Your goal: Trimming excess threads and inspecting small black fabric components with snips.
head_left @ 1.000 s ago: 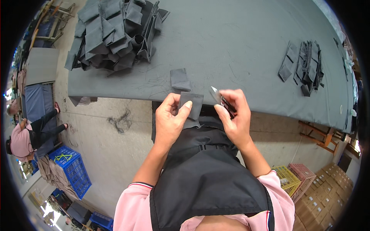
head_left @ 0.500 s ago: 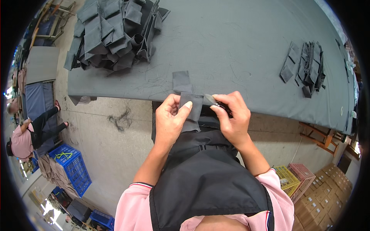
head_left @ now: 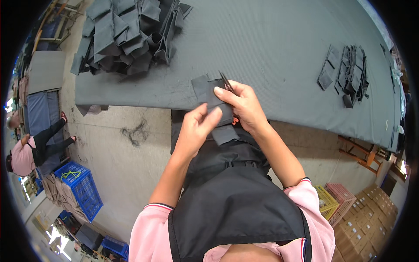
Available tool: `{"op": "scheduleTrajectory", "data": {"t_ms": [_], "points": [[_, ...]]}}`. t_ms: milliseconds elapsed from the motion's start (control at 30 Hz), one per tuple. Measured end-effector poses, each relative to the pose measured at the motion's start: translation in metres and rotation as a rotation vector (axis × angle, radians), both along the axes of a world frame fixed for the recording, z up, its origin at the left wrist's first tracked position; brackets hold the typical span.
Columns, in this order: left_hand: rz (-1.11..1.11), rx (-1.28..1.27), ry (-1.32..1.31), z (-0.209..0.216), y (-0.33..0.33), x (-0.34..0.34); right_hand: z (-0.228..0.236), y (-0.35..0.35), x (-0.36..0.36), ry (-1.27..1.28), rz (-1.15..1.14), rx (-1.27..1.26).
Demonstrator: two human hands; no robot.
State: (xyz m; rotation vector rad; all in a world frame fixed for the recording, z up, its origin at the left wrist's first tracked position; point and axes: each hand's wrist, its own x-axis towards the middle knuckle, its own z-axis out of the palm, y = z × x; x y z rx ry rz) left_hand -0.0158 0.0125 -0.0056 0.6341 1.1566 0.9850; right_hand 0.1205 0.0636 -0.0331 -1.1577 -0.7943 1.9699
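A dark grey sewn fabric strip (head_left: 214,99) with folded, pocket-like sections hangs over the table's near edge, its lower flap (head_left: 225,136) in front of my apron. My right hand (head_left: 244,105) is closed, pinching the strip's upper right side under the thumb. The same hand holds small dark thread snips (head_left: 227,82), blades pointing away from me; a bit of orange-red cord shows below the palm. Just left of the strip is my left hand (head_left: 194,131), its thumb and fingers apart and slightly blurred, with no grip on the cloth visible.
A large heap of similar grey pieces (head_left: 126,39) lies at the table's far left, a smaller stack (head_left: 351,74) at the right. Loose threads dot the grey-covered table (head_left: 262,43) and floor. Blue crate (head_left: 85,192) and another person (head_left: 24,157) are left; cartons (head_left: 366,218) lower right.
My right hand has moved up and left onto the strip, and its snips now point away from me. My left hand has let go of the cloth. The strip has shifted and tilted.
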Motion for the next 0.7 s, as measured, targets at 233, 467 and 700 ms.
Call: {"op": "scheduleTrajectory", "data": {"t_ms": [233,467,700], "points": [[0.176,-0.075,-0.007,-0.022,0.011,-0.009,0.009,-0.054,0.021,-0.54,-0.262,0.448],[0.201,-0.078,-0.008,-0.028,0.012,-0.009,0.022,-0.069,0.03,-0.635,-0.056,0.54],[0.199,-0.111,-0.11,-0.019,0.012,-0.01,0.022,-0.06,0.025,-0.586,-0.059,0.632]]}}
